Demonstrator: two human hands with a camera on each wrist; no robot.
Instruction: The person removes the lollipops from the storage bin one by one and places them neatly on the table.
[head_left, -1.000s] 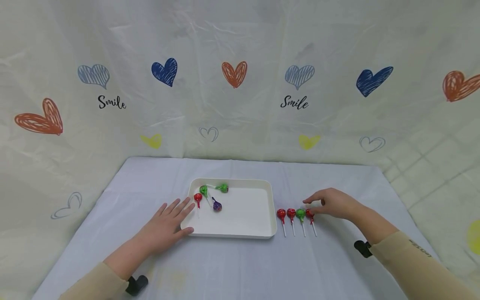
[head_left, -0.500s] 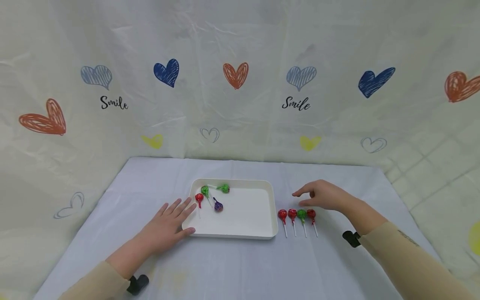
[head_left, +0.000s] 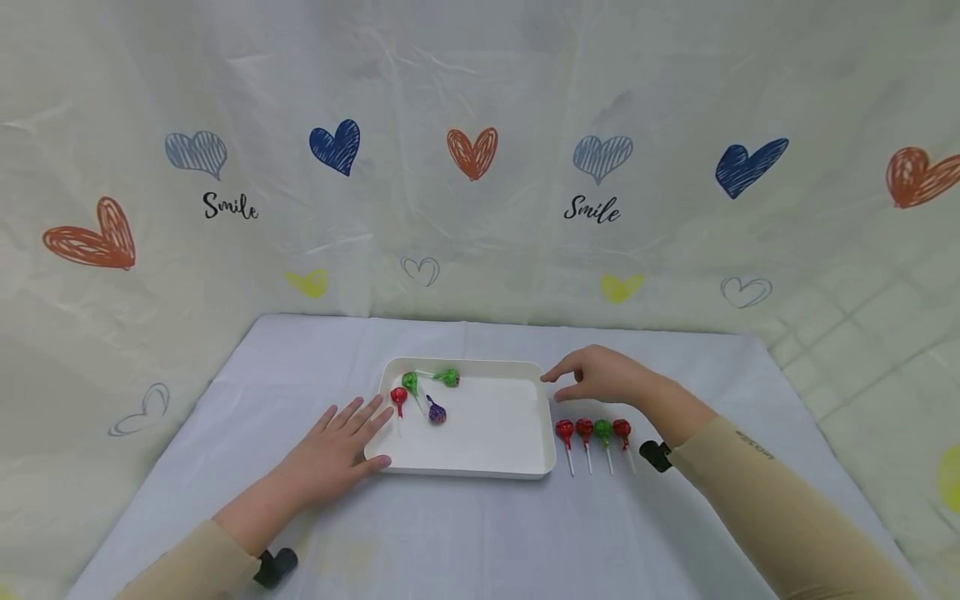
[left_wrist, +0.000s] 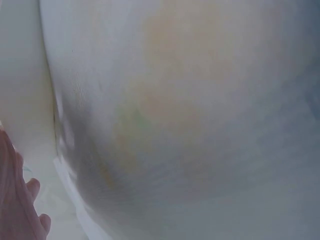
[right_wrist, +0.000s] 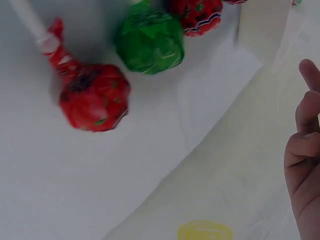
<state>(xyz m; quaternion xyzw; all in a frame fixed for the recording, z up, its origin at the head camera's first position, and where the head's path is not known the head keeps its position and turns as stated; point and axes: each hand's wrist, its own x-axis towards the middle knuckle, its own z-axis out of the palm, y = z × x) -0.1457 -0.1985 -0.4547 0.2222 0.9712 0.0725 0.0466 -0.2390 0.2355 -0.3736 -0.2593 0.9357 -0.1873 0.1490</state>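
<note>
A white tray (head_left: 487, 437) holds a red lollipop (head_left: 398, 396), two green ones and a purple lollipop (head_left: 437, 412), all in its left half. My left hand (head_left: 330, 454) lies with fingers spread at the tray's left edge; the left wrist view catches only part of it. Over the tray's right rim hovers my right hand (head_left: 600, 375), index finger and thumb apart, nothing between them. Just right of the tray, below that hand, lollipops stand in a row, sticks toward me: two red, a green lollipop (head_left: 603, 429), then a red lollipop (right_wrist: 95, 97) at the right end.
A white cloth (head_left: 465, 533) covers the table, with faint yellowish stains near the front left. Behind it hangs a pale backdrop (head_left: 525, 283) printed with hearts and "Smile". A dark wrist camera (head_left: 656, 456) sits at the right sleeve.
My right hand has moved from the right-end red lollipop up and left to the tray's right rim, carrying nothing. My left hand and the lollipops stay put.
</note>
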